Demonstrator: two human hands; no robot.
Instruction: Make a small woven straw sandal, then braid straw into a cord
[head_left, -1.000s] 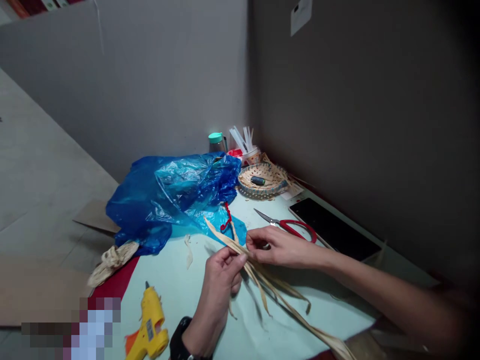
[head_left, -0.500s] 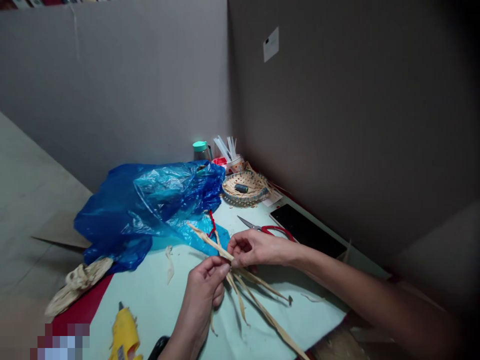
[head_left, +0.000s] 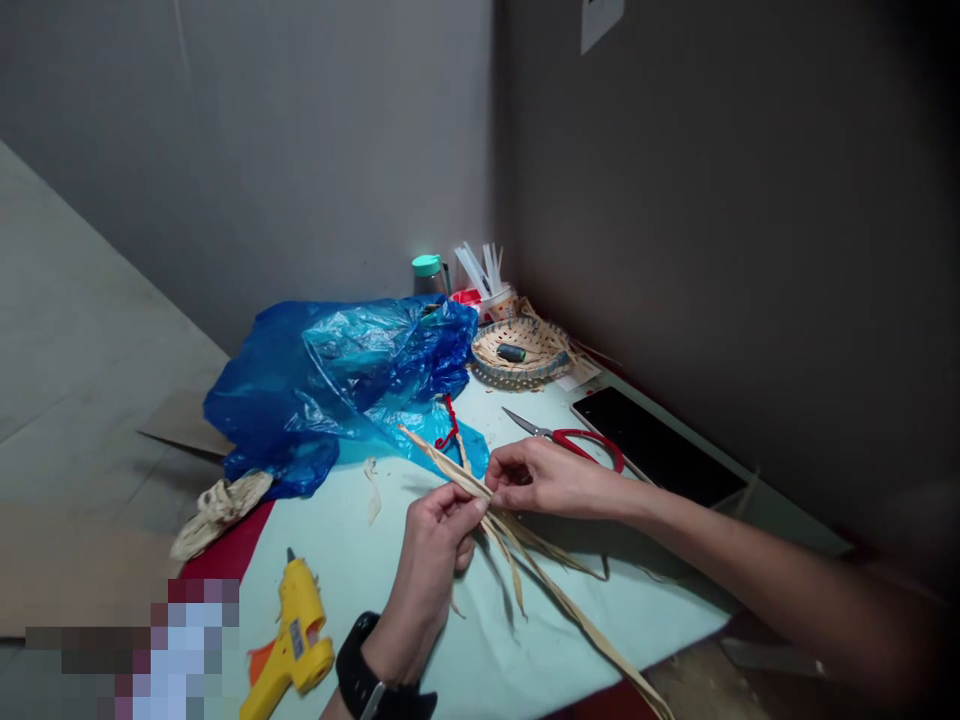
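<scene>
Pale dried husk strips (head_left: pixel 551 590) lie in a bundle across both hands, their loose ends fanning down to the right. My left hand (head_left: pixel 442 530) pinches the bundle from the left, thumb on top. Fingertips of my right hand (head_left: pixel 536 478) close on the same strips just beside the left thumb. A red twisted cord (head_left: pixel 451 425) rests near the bundle's upper end, by the blue bag's edge. Beyond my right hand lie scissors with red handles (head_left: pixel 577 440). A yellow glue gun (head_left: pixel 296 625) lies left of my left wrist.
A crumpled blue plastic bag (head_left: pixel 352 370) covers the table's far left. Behind are a woven basket (head_left: pixel 517 375) holding a dark thread spool (head_left: pixel 511 353), a cup of glue sticks (head_left: pixel 499 300) and a green-lidded jar (head_left: pixel 427 270). A dark tablet (head_left: pixel 664 445) lies right; a pale knotted bundle (head_left: pixel 221 510) left.
The view has shifted, so everything sits further right and higher, and more of the glue gun and the wristwatch shows. Both hands keep their pinch on the strips.
</scene>
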